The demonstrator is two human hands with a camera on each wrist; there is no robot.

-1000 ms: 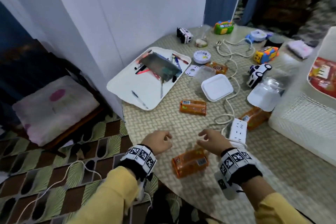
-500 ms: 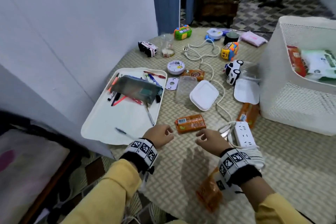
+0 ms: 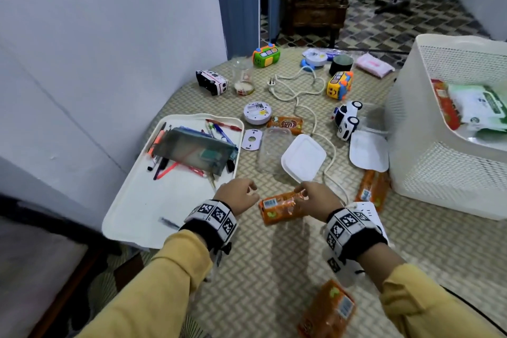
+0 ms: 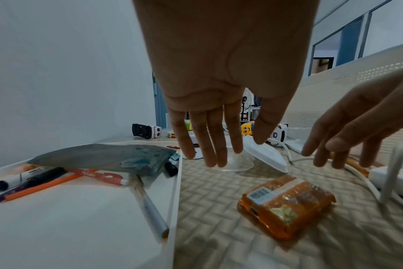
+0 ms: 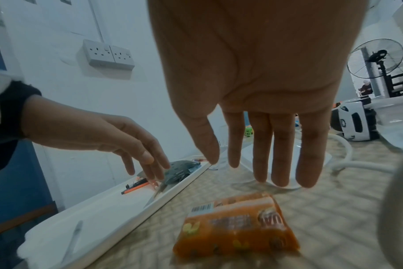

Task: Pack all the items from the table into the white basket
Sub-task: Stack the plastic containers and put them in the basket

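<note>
Reaching for the orange packet (image 3: 279, 207) looks like the step now. Both hands hang above it with fingers loose and apart, holding nothing: the left hand (image 3: 237, 195) just left of the packet, the right hand (image 3: 315, 197) over its right end. Next, I think, fingers must close on the packet and carry it to the white basket (image 3: 450, 173), well to the packet's right (some packs already lie inside). I count four orange packets on the table, four toy cars, two white lids and one white tray (image 3: 131, 217) left of the packet.
</note>
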